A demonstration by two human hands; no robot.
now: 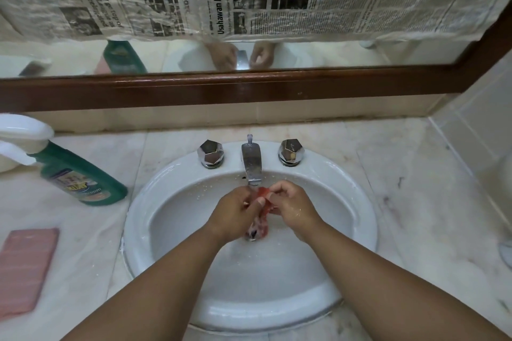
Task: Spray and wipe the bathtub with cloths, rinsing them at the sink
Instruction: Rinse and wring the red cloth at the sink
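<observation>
Both my hands are over the white sink [155, 213], just under the chrome tap spout [251, 165]. My left hand [235, 213] and my right hand [293, 206] grip a wet red cloth [261, 225] between them, its bunched lower end hanging down over the drain. A green spray bottle [83, 177] with a white trigger head stands on the counter to the left of the basin. The bathtub is not in view.
Two chrome tap knobs [210, 153] [291, 152] flank the spout. A folded pink cloth [25, 268] lies on the marble counter [415, 202] at the left. A wood-framed mirror [332, 55] covered with newspaper rises behind the basin. A tiled wall closes the right side.
</observation>
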